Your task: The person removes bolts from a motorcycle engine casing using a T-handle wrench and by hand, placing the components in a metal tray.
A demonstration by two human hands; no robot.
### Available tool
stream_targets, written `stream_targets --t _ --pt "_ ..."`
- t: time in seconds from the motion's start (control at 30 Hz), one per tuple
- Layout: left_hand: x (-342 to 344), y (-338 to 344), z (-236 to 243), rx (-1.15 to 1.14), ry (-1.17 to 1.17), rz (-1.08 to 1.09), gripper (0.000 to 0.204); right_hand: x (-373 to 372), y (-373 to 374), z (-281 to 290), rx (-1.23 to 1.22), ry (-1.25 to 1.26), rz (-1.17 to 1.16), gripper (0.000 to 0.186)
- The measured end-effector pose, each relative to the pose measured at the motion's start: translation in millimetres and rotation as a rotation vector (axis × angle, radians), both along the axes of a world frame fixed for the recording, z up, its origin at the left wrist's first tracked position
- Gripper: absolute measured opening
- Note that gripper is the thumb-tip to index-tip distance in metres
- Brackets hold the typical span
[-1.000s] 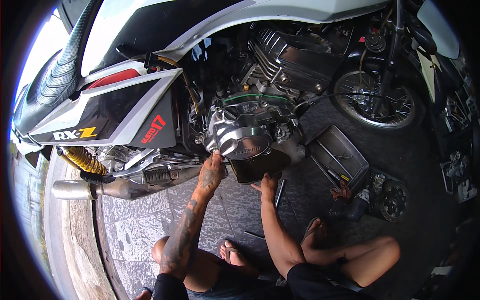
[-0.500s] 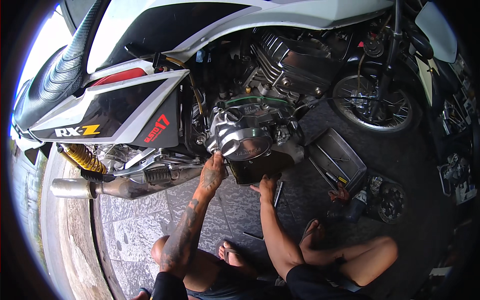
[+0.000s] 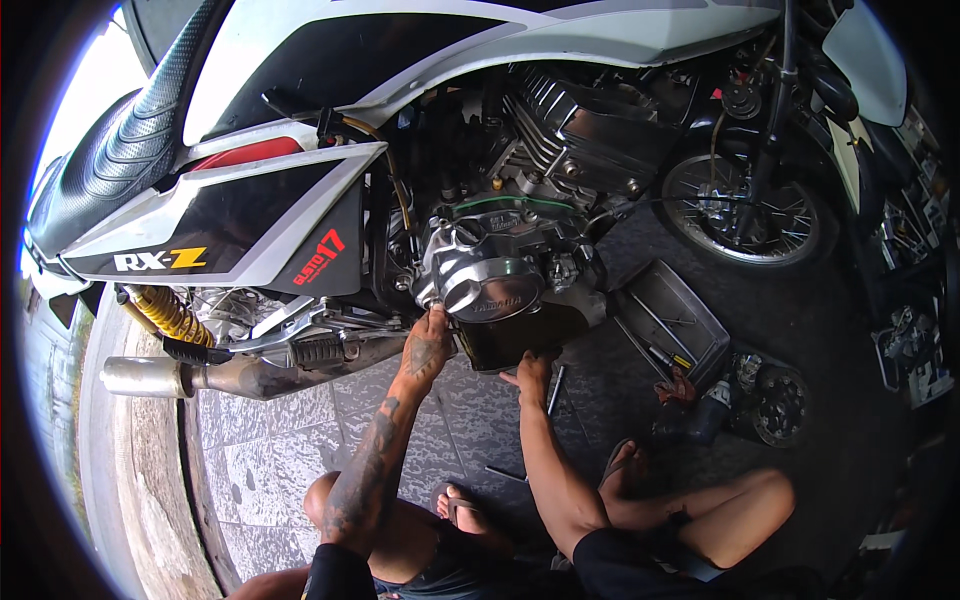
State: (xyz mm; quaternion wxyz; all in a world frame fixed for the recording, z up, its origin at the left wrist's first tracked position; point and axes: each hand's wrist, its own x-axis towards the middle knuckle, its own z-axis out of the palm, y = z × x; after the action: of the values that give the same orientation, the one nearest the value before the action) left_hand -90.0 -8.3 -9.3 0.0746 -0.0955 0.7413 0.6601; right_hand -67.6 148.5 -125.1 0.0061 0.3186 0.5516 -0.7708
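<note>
Paved floor (image 3: 270,470) carries motorcycle (image 3: 480,180), tool tray (image 3: 672,322), loose sprocket (image 3: 778,405)

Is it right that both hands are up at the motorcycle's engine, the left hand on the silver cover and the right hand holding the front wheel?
Not quite. The head view shows the right hand under the engine, beneath the silver cover, well away from the front wheel. The left hand is at the cover's lower left edge, as stated.

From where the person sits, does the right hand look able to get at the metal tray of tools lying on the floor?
Probably yes. The right hand is at the underside of the engine, and the metal tray lies just to its right on the floor, with nothing between them but bare ground and a loose tool.
</note>
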Motion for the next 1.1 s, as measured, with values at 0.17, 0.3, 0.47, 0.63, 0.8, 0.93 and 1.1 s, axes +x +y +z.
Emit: stream_targets --t 0.17,0.3,0.47,0.63,0.8,0.93,1.1 --pt "4 4 7 0.052 -0.047 0.02 0.037 1 1 3 0.004 -0.014 0.005 0.043" --pt "3 4 7 0.062 -0.042 0.015 0.037 0 1 4 0.001 -0.02 0.007 0.043" --pt "3 5 6 0.056 -0.027 0.01 0.037 1 1 6 -0.006 -0.043 0.013 0.043" --pt "0 0 -5 0.035 0.006 0.0 0.038 2 -2 11 -0.013 -0.034 0.002 0.044" --pt "2 7 4 0.073 -0.029 -0.002 0.038 0 2 -1 -0.014 -0.008 -0.002 0.049" --pt "3 4 5 0.015 -0.001 0.004 0.038 -1 0 1 -0.038 -0.053 0.039 0.048" --pt "-1 2 -2 0.077 -0.039 0.007 0.04 -1 1 0 -0.052 -0.04 0.014 0.049"
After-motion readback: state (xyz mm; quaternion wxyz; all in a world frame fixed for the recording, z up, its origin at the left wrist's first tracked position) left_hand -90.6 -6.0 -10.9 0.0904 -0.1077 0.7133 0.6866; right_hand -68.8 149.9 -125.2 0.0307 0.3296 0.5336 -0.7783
